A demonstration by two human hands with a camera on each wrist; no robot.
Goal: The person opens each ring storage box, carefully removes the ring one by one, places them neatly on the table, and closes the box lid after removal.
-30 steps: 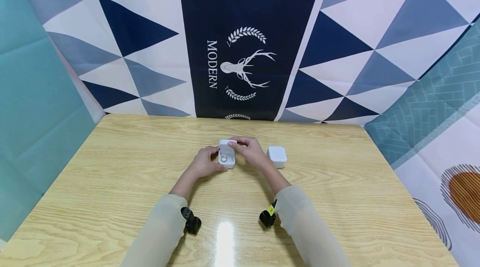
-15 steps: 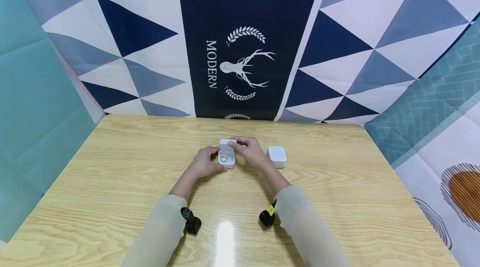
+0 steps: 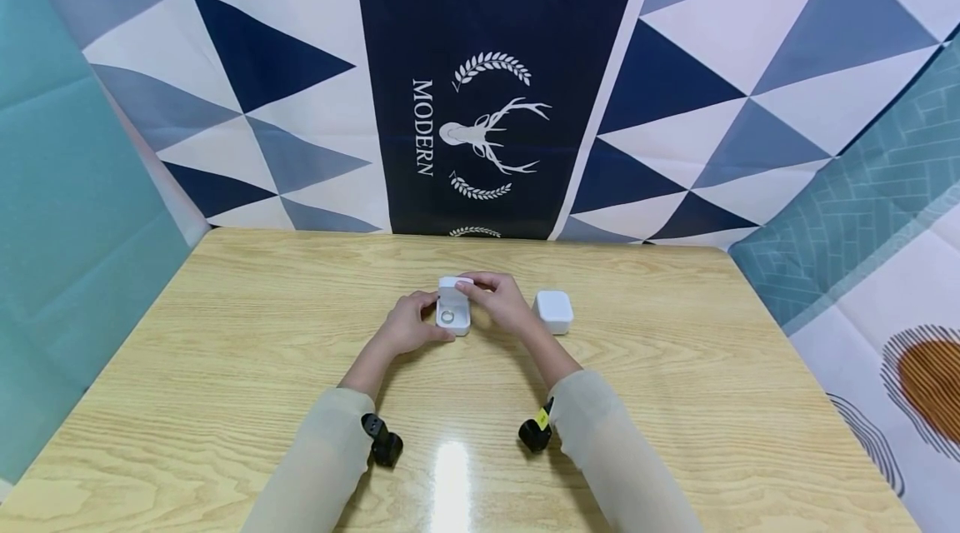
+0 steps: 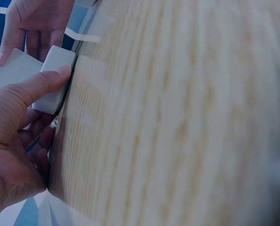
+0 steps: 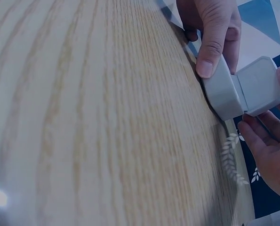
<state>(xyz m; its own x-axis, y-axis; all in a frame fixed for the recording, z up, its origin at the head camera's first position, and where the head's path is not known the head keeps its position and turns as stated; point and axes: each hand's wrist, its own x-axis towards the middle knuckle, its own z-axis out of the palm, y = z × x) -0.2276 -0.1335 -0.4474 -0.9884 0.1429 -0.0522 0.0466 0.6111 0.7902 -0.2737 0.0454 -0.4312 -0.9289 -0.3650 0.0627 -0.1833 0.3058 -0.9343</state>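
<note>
The open white ring box [image 3: 453, 317], with a ring [image 3: 447, 317] inside, is held at the bench [image 3: 225, 350] centre. Its base is gripped by the left hand [image 3: 408, 325]; its raised lid [image 3: 455, 284] is pinched by the right hand [image 3: 504, 305]. A closed white box [image 3: 554, 312] sits at 3 o'clock.

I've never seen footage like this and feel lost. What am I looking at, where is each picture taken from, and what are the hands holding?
No machine: a person's two bare hands work at a wooden table. The wide picture comes from a camera on the head; the two close ones from cameras strapped to each wrist. The left hand grips the base of a small open white box with a ring inside. The right hand pinches its raised lid. A second, closed white box sits just to the right.
</note>
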